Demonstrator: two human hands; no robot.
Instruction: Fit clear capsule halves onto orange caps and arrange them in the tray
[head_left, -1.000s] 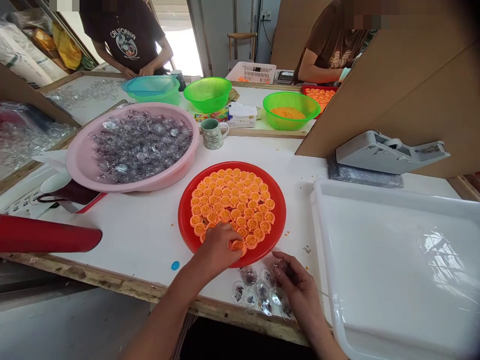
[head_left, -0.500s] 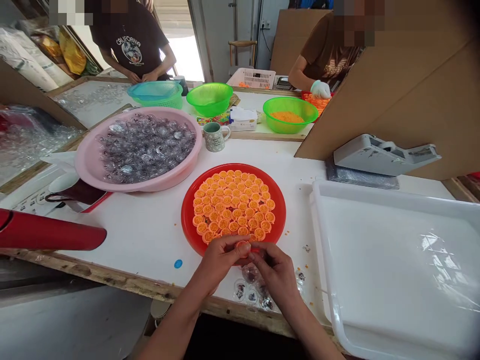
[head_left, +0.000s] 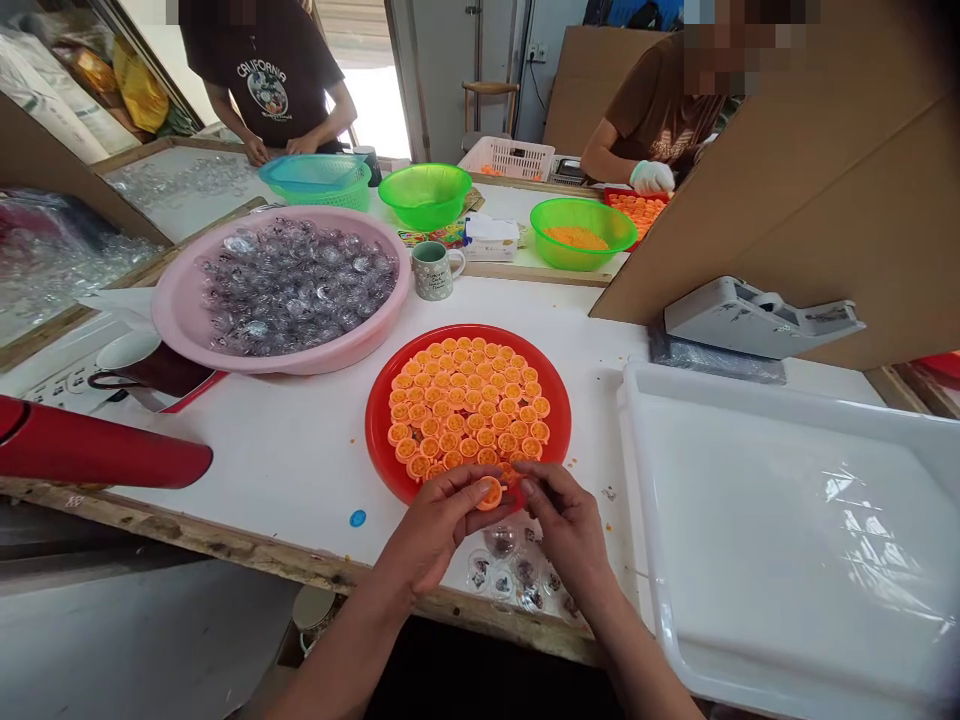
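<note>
A red round tray [head_left: 379, 450] on the white table bears many small round orange pieces. Over its near rim, my left hand [head_left: 442, 515] pinches one orange disc [head_left: 490, 492] between thumb and fingers. Just to the right, my right hand [head_left: 566, 510] has thumb and index finger pressed together; whatever lies between them is too small to make out. Below the hands, clear plastic shells [head_left: 510, 570] with dark prints lie near the table's front edge. A small blue disc [head_left: 358, 518] rests left of my left hand.
A pink basin [head_left: 176, 320] of clear shells, a mug [head_left: 433, 272] and a red bottle [head_left: 112, 445] stand left. At right are a white tray [head_left: 645, 500] and a tape dispenser [head_left: 757, 318]. Two people work beyond, near green bowls [head_left: 424, 200].
My right hand has moved slightly away from my left hand, and the orange disc in my left hand now shows its face. The far right person's gloved hand has shifted right.
</note>
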